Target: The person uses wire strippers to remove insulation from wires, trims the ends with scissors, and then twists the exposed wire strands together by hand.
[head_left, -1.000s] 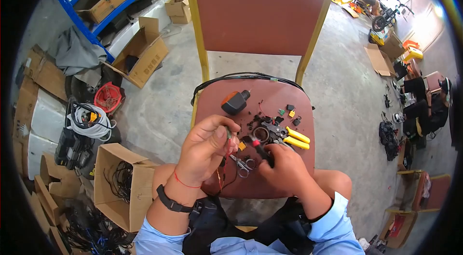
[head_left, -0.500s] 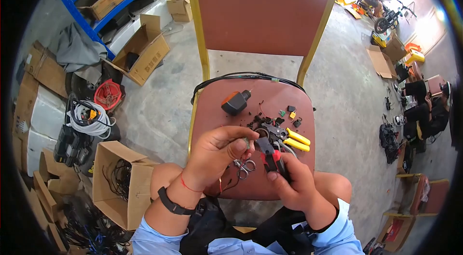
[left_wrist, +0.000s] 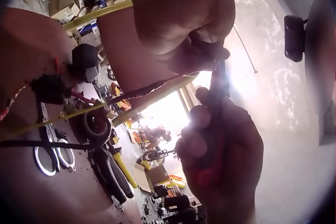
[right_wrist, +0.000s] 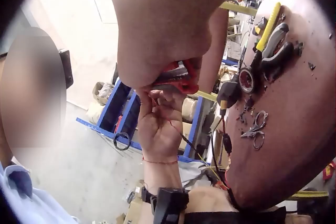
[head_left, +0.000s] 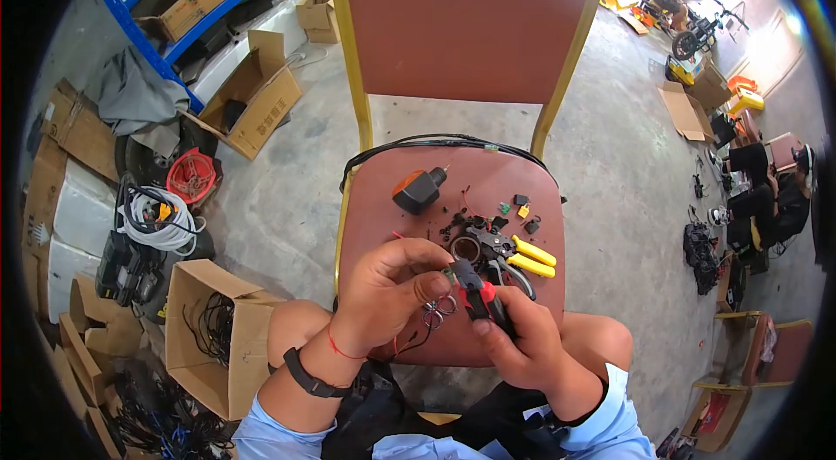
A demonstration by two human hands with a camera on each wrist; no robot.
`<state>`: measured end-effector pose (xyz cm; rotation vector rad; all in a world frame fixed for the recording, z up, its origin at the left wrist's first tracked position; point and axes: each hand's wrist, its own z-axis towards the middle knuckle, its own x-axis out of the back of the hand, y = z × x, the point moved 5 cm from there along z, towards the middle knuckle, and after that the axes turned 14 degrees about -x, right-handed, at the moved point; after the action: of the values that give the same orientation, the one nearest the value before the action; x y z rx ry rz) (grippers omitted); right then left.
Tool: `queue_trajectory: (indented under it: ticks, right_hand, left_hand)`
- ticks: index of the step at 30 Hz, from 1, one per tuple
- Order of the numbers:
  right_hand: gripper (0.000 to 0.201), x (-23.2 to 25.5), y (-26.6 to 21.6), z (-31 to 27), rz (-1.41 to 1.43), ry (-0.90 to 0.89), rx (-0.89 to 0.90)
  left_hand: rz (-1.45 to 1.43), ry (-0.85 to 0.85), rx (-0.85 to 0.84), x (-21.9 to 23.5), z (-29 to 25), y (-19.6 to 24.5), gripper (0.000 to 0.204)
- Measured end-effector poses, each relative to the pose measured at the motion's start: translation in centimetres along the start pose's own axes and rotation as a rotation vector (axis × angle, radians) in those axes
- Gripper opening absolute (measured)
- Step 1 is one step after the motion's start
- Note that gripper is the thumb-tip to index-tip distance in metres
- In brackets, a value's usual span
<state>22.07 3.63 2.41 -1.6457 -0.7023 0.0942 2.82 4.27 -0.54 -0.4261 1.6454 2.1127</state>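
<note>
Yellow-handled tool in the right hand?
No, the yellow-handled tool lies on the chair seat, while the right hand grips a red-and-black tool.

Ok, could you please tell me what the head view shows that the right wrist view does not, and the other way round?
Only the head view: the seated person in black at far right.

Only the right wrist view: the camera wearer's blurred head, at left.

Both: the left hand, the right hand gripping a red-and-black tool, plus scissors and a yellow-handled tool on the chair seat.
</note>
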Motion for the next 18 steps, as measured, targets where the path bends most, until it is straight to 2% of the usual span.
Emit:
queue_trajectory:
  ticks: [18]
  right_hand:
    - [0.035,-0.33,-0.01,0.00,-0.068,-0.018,0.022]
  left_hand:
    - [0.083,-0.020,-0.052,-0.06,0.15,0.39,0.017]
